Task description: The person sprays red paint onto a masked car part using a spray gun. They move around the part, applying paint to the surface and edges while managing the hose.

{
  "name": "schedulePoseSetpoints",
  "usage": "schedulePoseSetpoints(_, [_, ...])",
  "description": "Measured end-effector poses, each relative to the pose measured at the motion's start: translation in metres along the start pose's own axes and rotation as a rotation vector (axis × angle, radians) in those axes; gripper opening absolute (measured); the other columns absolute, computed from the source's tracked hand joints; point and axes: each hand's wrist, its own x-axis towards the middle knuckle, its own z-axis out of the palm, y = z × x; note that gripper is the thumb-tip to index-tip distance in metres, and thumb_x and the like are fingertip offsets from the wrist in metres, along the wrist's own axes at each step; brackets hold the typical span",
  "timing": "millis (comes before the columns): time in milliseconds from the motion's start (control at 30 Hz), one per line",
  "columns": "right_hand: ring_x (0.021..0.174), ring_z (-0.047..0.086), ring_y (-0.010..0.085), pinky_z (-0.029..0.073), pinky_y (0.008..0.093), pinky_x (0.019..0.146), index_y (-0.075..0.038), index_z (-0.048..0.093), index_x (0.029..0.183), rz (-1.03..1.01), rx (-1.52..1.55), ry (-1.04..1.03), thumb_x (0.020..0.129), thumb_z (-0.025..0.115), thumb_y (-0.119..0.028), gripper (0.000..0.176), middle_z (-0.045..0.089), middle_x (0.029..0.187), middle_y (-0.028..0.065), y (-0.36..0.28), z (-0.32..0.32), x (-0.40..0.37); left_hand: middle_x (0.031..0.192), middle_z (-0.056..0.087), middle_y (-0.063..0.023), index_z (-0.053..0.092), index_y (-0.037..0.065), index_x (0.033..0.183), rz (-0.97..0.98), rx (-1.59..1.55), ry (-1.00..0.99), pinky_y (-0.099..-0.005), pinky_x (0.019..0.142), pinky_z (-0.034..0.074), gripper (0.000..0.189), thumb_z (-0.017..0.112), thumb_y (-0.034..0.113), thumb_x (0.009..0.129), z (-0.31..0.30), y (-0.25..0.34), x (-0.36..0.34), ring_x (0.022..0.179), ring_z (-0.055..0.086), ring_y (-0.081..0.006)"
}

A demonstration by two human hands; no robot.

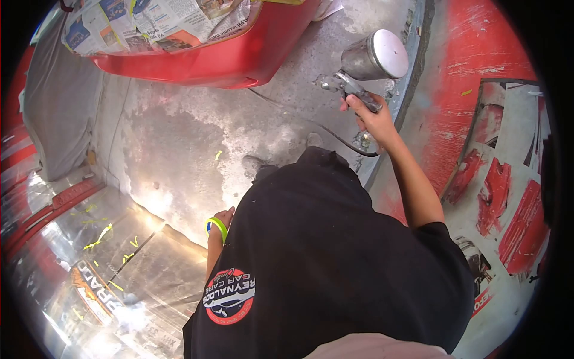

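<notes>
Red panel [197,67] looks evenly coated on visible side; newspaper [173,24] covers top, not yet off. Spray gun [359,60] over floor [173,149], apart from panel, right grip [378,122] closed round handle [372,104]. Left grip [225,216] beside shirt [335,257]; openness, hold unclear. Coats left: cannot tell.

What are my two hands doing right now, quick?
Right hand: closed around the spray gun's handle.
Left hand: low beside the black shirt, nothing seen in it; too small and partly hidden to tell open or closed.
</notes>
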Motion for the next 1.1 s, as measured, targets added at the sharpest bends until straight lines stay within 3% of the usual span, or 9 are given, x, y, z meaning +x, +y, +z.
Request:
schedulePoseSetpoints(67, [0.055, 0.048, 0.0051, 0.038, 0.0234, 0.047, -0.002, 0.070, 0.105, -0.019, 0.007, 0.013, 0.088, 0.072, -0.046, 0.048, 0.068, 0.082, 0.0000, 0.005, -0.005, 0.001, 0.073, 0.066, -0.0088, 0.070, 0.001, 0.083, -0.021, -0.010, -0.043, -0.0357, 0.071, 0.047, 0.057, 0.057, 0.056, 0.092, 0.001, -0.005, 0.006, 0.070, 0.060, -0.0211])
schedulePoseSetpoints(267, [0.046, 0.042, 0.0051, 0.032, 0.0224, 0.042, -0.003, 0.068, 0.093, -0.091, -0.021, 0.428, 0.093, 0.068, -0.040, 0.037, 0.066, 0.082, 0.0006, 0.014, -0.003, 0.015, 0.077, 0.068, -0.0071, 0.070, 0.000, 0.086, -0.049, -0.157, -0.072, -0.0318, 0.071, 0.049, 0.055, 0.058, 0.054, 0.093, 0.010, -0.005, 0.006, 0.071, 0.061, -0.0173])
schedulePoseSetpoints(367, [0.045, 0.041, 0.0052, 0.031, 0.0229, 0.042, -0.004, 0.069, 0.093, -0.082, -0.018, 0.441, 0.094, 0.067, -0.040, 0.037, 0.066, 0.082, 0.0006, 0.014, 0.002, 0.014, 0.079, 0.069, -0.0074, 0.070, 0.001, 0.088, -0.143, -0.244, -0.085, -0.0305, 0.068, 0.049, 0.054, 0.058, 0.053, 0.094, 0.012, 0.007, -0.002, 0.070, 0.061, -0.0162])
schedulePoseSetpoints(567, [0.047, 0.043, 0.0056, 0.032, 0.0242, 0.043, -0.003, 0.070, 0.097, -0.060, 0.046, 0.080, 0.095, 0.065, -0.040, 0.038, 0.066, 0.078, 0.0015, 0.014, 0.022, -0.007, 0.074, 0.067, -0.0061, 0.070, 0.003, 0.089, -0.177, -0.224, -0.164, -0.0302, 0.060, 0.045, 0.052, 0.057, 0.053, 0.094, 0.036, -0.053, 0.015, 0.062, 0.055, -0.0157])
schedulePoseSetpoints(700, [0.045, 0.043, 0.0057, 0.032, 0.0243, 0.042, -0.003, 0.069, 0.091, -0.048, 0.090, 0.069, 0.096, 0.063, -0.038, 0.036, 0.065, 0.075, 0.0010, 0.003, 0.056, -0.025, 0.070, 0.065, -0.0047, 0.068, 0.004, 0.084, -0.266, -0.263, -0.201, -0.0300, 0.058, 0.044, 0.053, 0.056, 0.055, 0.094, 0.042, -0.072, 0.019, 0.058, 0.053, -0.0160])
schedulePoseSetpoints(867, [0.045, 0.043, 0.0061, 0.032, 0.0240, 0.042, -0.002, 0.070, 0.094, -0.050, -0.029, 0.186, 0.095, 0.066, -0.037, 0.035, 0.066, 0.076, 0.0014, 0.007, 0.107, -0.032, 0.076, 0.067, -0.0085, 0.068, 0.001, 0.089, -0.092, -0.109, -0.265, -0.0344, 0.065, 0.050, 0.061, 0.050, 0.059, 0.095, 0.050, -0.125, 0.046, 0.065, 0.061, -0.0206])
schedulePoseSetpoints(933, [0.046, 0.044, 0.0070, 0.033, 0.0242, 0.043, -0.002, 0.068, 0.098, -0.010, -0.085, 0.068, 0.096, 0.063, -0.034, 0.032, 0.067, 0.081, 0.0022, 0.010, 0.131, -0.041, 0.081, 0.070, -0.0108, 0.069, -0.001, 0.094, 0.031, 0.002, -0.306, -0.0354, 0.068, 0.051, 0.064, 0.048, 0.059, 0.095, 0.053, -0.160, 0.070, 0.069, 0.063, -0.0220])
schedulePoseSetpoints(1033, [0.045, 0.043, 0.0068, 0.033, 0.0240, 0.043, -0.003, 0.068, 0.098, -0.025, -0.112, 0.004, 0.096, 0.064, -0.036, 0.034, 0.065, 0.079, 0.0015, -0.002, 0.180, -0.059, 0.084, 0.071, -0.0113, 0.069, -0.002, 0.096, -0.129, -0.079, -0.324, -0.0359, 0.068, 0.051, 0.064, 0.049, 0.058, 0.096, 0.010, -0.162, 0.072, 0.071, 0.065, -0.0220])
schedulePoseSetpoints(1100, [0.045, 0.043, 0.0055, 0.031, 0.0237, 0.042, -0.002, 0.070, 0.097, -0.019, -0.143, 0.034, 0.095, 0.066, -0.039, 0.038, 0.062, 0.071, 0.0002, -0.005, 0.209, -0.066, 0.095, 0.072, -0.0126, 0.066, 0.000, 0.106, -0.263, -0.319, -0.274, -0.0347, 0.072, 0.053, 0.054, 0.051, 0.051, 0.097, -0.004, -0.193, 0.080, 0.079, 0.068, -0.0227])
